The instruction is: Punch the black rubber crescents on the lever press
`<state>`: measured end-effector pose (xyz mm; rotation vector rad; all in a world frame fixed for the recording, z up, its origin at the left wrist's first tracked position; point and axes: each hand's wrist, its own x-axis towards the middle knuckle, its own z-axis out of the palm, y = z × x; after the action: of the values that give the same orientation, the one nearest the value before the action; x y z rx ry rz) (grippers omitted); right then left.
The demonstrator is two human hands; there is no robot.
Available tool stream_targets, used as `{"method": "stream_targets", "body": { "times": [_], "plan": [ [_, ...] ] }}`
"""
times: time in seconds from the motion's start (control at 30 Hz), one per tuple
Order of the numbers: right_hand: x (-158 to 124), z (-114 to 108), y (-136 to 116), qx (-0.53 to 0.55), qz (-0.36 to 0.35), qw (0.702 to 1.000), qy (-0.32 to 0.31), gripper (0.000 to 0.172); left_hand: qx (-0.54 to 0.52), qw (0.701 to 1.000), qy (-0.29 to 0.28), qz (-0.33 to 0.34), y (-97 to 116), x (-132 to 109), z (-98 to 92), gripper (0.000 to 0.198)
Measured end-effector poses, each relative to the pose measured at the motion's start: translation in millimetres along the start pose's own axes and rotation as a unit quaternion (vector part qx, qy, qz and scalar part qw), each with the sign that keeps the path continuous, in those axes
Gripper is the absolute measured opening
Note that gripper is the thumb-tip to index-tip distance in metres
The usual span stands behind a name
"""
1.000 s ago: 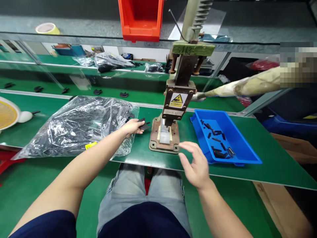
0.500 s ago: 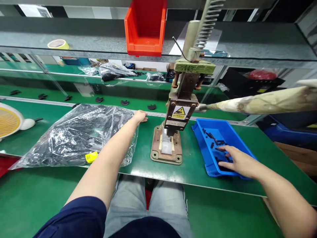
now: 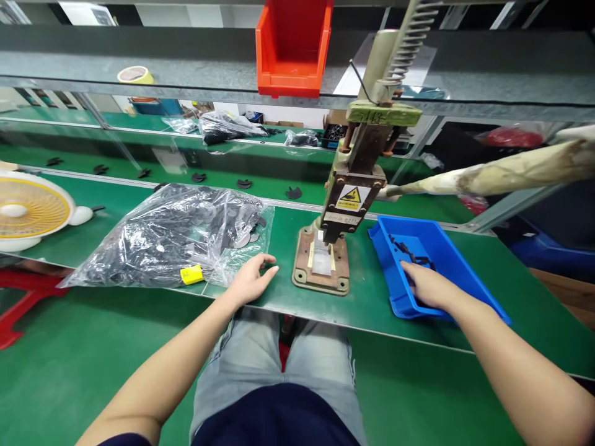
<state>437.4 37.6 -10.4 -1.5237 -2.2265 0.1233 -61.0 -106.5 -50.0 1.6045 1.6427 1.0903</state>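
My left hand (image 3: pixel 253 278) is over the green bench top beside the clear plastic bag (image 3: pixel 153 232) of dark parts. Its fingers are apart, and nothing shows in them. On the right, my right hand (image 3: pixel 425 285) reaches into the blue bin (image 3: pixel 458 272), where small black pieces (image 3: pixel 403 249) lie. Those fingertips are down behind the bin's near wall, so any grip is hidden. Between my hands stands a hand press (image 3: pixel 356 192) with a warning label. Its base plate (image 3: pixel 301 263) carries a pale, translucent fixture (image 3: pixel 321 263).
A white and yellow fan (image 3: pixel 35 210) lies at the left. An orange-red bin (image 3: pixel 294 80) and a tape roll (image 3: pixel 135 75) sit on the overhead shelf. The wrapped press lever (image 3: pixel 493 167) juts out to the right. Several black curved parts (image 3: pixel 244 184) line the strip behind the bench.
My left hand has come back toward me from the bag's far right corner to the front of the bench. My right hand has shifted a little within the blue bin. The view has turned slightly left.
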Motion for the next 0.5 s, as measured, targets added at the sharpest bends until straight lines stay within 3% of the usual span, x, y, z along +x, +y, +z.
{"method": "stream_targets", "body": {
  "times": [0.1, 0.17, 0.23, 0.33, 0.43, 0.5],
  "plan": [
    [-0.9, -11.4, 2.1, -0.018, 0.014, 0.992, -0.122, 0.029, 0.022, 0.999, 0.039, 0.013, -6.6, -9.2, 5.7, 0.029],
    [-1.3, -23.8, 2.2, -0.046, 0.041, 0.989, -0.138, 0.024, 0.037, 0.997, 0.059, 0.024, -6.5, -11.3, 7.0, 0.029],
    [-5.7, -39.2, -4.5, -0.084, 0.071, 0.989, -0.099, 0.032, 0.042, 0.996, 0.068, 0.042, -1.8, -12.5, 6.3, 0.029],
    [-22.6, -57.0, -38.9, -0.099, 0.062, 0.992, 0.045, 0.056, 0.016, 0.995, 0.080, 0.055, 16.4, -12.6, 6.9, 0.031],
    [-41.1, -48.4, -99.8, 0.022, -0.054, 0.988, 0.140, 0.065, -0.084, 0.994, 0.048, 0.048, 48.4, -11.9, 16.8, 0.033],
    [-49.7, -28.0, -142.8, 0.093, -0.133, 0.977, 0.140, 0.070, -0.189, 0.981, -0.015, 0.035, 74.2, -13.6, 28.6, 0.035]
  ]
}}
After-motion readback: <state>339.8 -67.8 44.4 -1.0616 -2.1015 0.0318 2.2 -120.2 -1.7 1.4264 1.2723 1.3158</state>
